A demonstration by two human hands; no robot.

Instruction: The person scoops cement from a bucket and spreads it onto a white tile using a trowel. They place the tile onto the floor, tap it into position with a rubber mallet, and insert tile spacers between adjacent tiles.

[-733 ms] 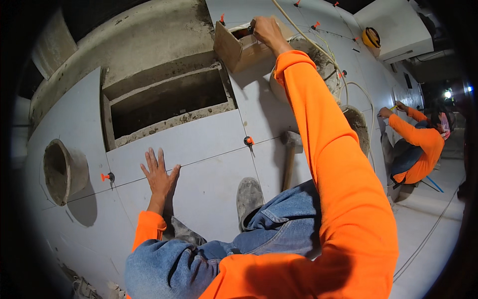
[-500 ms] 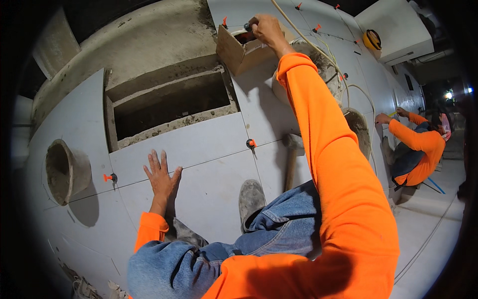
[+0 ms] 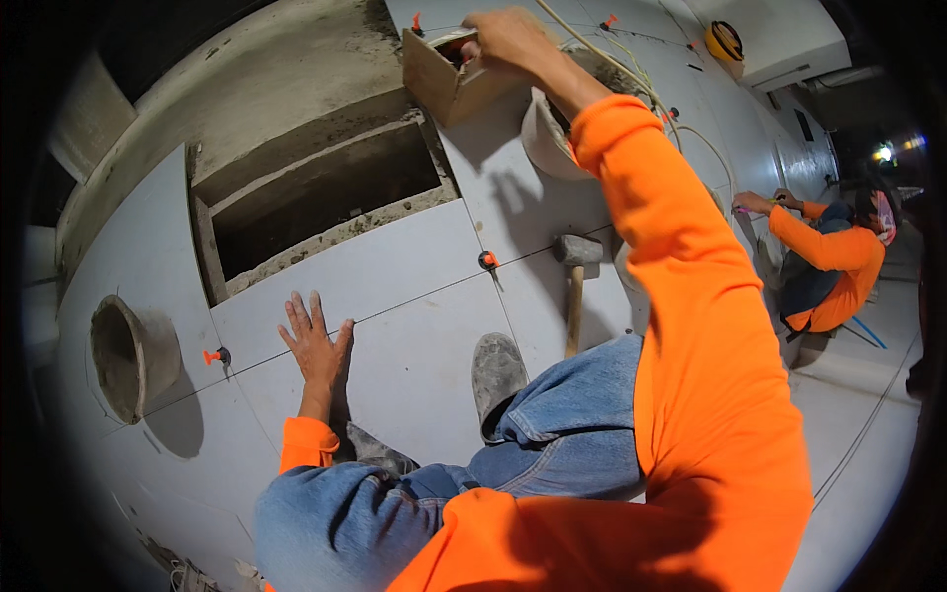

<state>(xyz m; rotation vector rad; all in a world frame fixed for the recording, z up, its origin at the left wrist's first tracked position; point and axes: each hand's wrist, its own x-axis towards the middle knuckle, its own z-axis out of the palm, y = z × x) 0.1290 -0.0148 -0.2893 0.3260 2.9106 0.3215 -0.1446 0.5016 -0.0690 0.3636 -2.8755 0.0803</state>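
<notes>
The cardboard box sits at the far edge of the grey tiled floor, just beside a white bucket, and the right hand reaches into its open top, fingers curled inside so that what they pinch cannot be told. The left hand lies flat on the tile with fingers spread. Leaning on that palm should steady the long reach, and lifting straight up should avoid tipping the box.

Three red tile clips (visible), one mallet.
</notes>
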